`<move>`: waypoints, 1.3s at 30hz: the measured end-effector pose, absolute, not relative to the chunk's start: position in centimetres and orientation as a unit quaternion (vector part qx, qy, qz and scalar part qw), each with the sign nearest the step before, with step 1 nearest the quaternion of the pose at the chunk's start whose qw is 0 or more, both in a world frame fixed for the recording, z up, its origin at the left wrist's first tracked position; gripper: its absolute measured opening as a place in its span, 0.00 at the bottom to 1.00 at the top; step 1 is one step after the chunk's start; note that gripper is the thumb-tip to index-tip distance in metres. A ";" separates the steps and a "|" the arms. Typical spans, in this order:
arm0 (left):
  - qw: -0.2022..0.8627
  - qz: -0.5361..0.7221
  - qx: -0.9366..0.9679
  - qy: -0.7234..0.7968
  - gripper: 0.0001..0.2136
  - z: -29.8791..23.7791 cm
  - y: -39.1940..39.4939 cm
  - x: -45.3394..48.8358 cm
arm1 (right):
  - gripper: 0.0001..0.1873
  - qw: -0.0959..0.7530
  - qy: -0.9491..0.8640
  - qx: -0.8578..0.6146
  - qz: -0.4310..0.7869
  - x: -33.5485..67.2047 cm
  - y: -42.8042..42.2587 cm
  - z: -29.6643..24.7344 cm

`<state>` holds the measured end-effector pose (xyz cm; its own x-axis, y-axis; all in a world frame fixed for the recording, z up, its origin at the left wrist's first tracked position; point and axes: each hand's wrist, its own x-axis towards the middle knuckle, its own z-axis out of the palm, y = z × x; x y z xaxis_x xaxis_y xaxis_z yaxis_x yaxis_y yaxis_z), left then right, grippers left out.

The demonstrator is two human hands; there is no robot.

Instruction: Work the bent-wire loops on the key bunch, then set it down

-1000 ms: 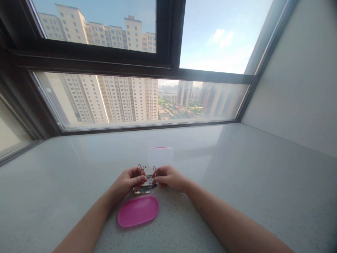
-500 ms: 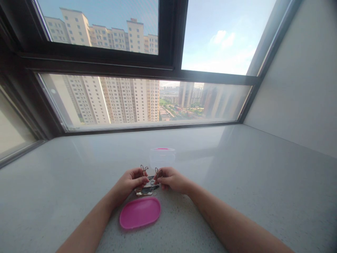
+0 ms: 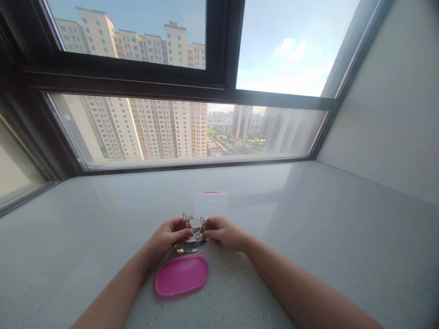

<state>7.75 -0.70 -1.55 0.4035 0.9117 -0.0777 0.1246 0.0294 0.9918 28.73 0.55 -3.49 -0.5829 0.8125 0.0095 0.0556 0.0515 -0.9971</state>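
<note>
My left hand [image 3: 172, 233] is closed, pinching a dark brown hair tie [image 3: 187, 219] whose loops stick up above the fingertips. Facing it a short gap away, my right hand [image 3: 226, 234] grips a similar brown hair tie [image 3: 203, 223] between thumb and fingers. On the counter beneath and between both hands lies a small heap of hair clips [image 3: 189, 247], some dark and some pale or metallic, with thin rings [image 3: 198, 237] among them. Fingers cover part of this heap. Nearer to me is a pink oval lid [image 3: 181, 275], lying flat.
Just beyond my hands stands a clear plastic container [image 3: 211, 203] with a bit of pink at its top. The speckled pale counter [image 3: 308, 228] runs back to a dark-framed window [image 3: 192, 166]. A white wall [image 3: 384, 128] bounds the right side.
The hair tie in my right hand has turned slightly and tilts a little more to the left. My left hand holds nearly the same pose.
</note>
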 end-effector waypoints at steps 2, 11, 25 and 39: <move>0.576 0.340 0.609 0.426 0.14 -1.6 -0.7 7.7 | 0.12 0.315 -0.653 -0.328 0.605 28.7 0.5 -3.4; 0.575 0.335 0.614 0.425 0.14 -1.4 -0.6 7.8 | 0.11 0.311 -0.651 -0.338 0.605 28.7 0.5 -3.3; 0.578 0.333 0.614 0.421 0.15 -1.6 -0.7 7.7 | 0.09 0.308 -0.653 -0.351 0.596 28.6 0.5 -3.2; 0.574 0.334 0.618 0.422 0.15 -1.8 -0.6 7.6 | 0.09 0.300 -0.667 -0.356 0.582 28.8 0.6 -3.3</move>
<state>7.62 -0.59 -1.83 0.4214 0.9041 -0.0710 0.1372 0.0138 0.9904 28.81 0.59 -3.31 -0.5668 0.8237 -0.0134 0.1256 0.0704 -0.9896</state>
